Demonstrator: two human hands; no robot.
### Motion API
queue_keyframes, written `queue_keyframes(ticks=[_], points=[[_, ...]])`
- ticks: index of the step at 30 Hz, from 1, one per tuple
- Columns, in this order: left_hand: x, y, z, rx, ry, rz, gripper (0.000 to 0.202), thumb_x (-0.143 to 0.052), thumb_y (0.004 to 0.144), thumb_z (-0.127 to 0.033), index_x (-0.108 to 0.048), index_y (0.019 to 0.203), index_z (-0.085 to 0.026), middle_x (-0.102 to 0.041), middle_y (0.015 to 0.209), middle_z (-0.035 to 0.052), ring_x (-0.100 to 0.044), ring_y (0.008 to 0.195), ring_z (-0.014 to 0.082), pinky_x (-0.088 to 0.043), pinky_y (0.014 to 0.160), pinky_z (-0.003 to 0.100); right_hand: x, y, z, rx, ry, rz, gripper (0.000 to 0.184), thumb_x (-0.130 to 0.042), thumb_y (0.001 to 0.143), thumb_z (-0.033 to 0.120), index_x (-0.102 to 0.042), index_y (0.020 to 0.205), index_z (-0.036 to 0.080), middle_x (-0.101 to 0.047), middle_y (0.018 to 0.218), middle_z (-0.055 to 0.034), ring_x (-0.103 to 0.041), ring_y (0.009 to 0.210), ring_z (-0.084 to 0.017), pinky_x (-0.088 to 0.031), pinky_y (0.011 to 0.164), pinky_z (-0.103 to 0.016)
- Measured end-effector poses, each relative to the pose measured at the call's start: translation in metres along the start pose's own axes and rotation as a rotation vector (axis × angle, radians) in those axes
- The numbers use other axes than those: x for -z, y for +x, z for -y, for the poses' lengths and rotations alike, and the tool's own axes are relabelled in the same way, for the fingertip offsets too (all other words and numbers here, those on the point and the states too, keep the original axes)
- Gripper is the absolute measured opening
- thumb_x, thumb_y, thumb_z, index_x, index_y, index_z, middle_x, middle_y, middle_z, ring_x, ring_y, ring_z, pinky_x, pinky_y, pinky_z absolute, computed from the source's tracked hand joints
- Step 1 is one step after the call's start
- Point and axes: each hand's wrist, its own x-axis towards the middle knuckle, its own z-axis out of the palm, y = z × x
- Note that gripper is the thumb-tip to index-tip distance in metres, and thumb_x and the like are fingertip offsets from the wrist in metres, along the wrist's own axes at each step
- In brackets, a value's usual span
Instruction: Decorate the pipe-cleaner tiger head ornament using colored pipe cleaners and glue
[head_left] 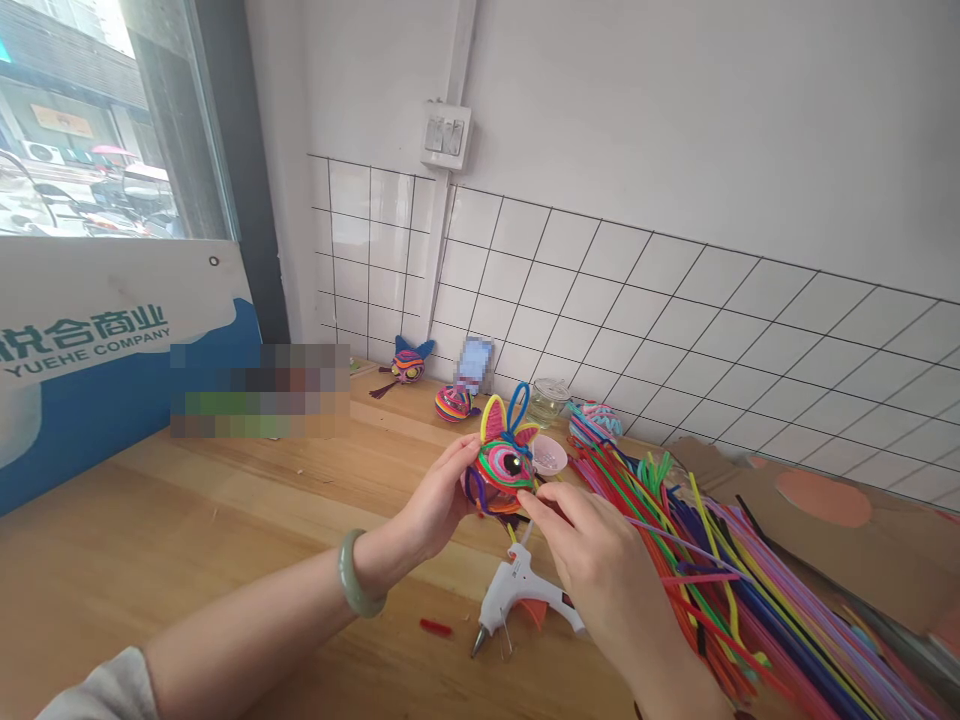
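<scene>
My left hand (439, 500) grips a small multicoloured pipe-cleaner figure (504, 462) with a round black eye and yellow and blue looped ears, held above the wooden table (225, 520). A green bangle sits on that wrist. My right hand (600, 565) comes in from the right, its fingers pinched at the figure's lower right side, with a thin lilac pipe cleaner (675, 540) trailing out to the right of them. Below both hands a white glue gun (517, 592) lies on the table.
A large spread of coloured pipe cleaners (750, 590) covers the table on the right, beside brown cardboard (847, 530). Two finished figures (407, 364), a glass jar (550, 398) and a small pink bowl (551, 457) stand by the tiled wall. A blue and white sign (90, 350) leans at left.
</scene>
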Motion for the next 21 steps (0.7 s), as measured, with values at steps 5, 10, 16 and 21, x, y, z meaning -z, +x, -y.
queue_keyframes(ticks=[5,10,16,21], points=[[0.001,0.001,-0.001,-0.048,-0.076,0.095,0.031,-0.058,0.088,-0.041,-0.064,0.109,-0.020,-0.067,0.104,0.0073,-0.063,0.086,0.0197,-0.052,0.069,0.029,0.005,0.002,0.009,0.034,0.009,-0.056,0.036,-0.042,0.087,-0.005,-0.066,0.110,0.007,-0.067,0.092,-0.0127,-0.063,0.081,-0.024,-0.052,0.068,-0.036],[0.002,0.001,-0.001,-0.046,-0.128,0.101,0.028,-0.057,0.088,-0.040,-0.066,0.105,-0.020,-0.070,0.101,0.0060,-0.063,0.085,0.0188,-0.051,0.075,0.030,0.010,0.007,0.017,0.066,0.047,-0.117,0.028,-0.046,0.089,-0.001,-0.066,0.108,0.004,-0.068,0.090,-0.0138,-0.062,0.076,-0.024,-0.051,0.064,-0.037],[0.002,0.002,-0.001,-0.048,-0.177,0.093,0.032,-0.056,0.089,-0.041,-0.064,0.110,-0.018,-0.069,0.107,0.0082,-0.064,0.092,0.0222,-0.051,0.080,0.034,0.012,0.006,0.020,0.086,0.097,-0.190,0.023,-0.046,0.091,0.001,-0.065,0.104,0.005,-0.069,0.090,-0.0138,-0.063,0.083,-0.024,-0.051,0.071,-0.037],[0.003,0.002,-0.001,-0.047,-0.198,0.119,0.032,-0.056,0.089,-0.040,-0.066,0.109,-0.016,-0.070,0.105,0.0089,-0.064,0.092,0.0222,-0.051,0.081,0.034,0.009,0.003,0.022,0.094,0.116,-0.228,0.021,-0.049,0.091,0.001,-0.063,0.106,0.004,-0.069,0.092,-0.0152,-0.063,0.085,-0.025,-0.051,0.072,-0.038]])
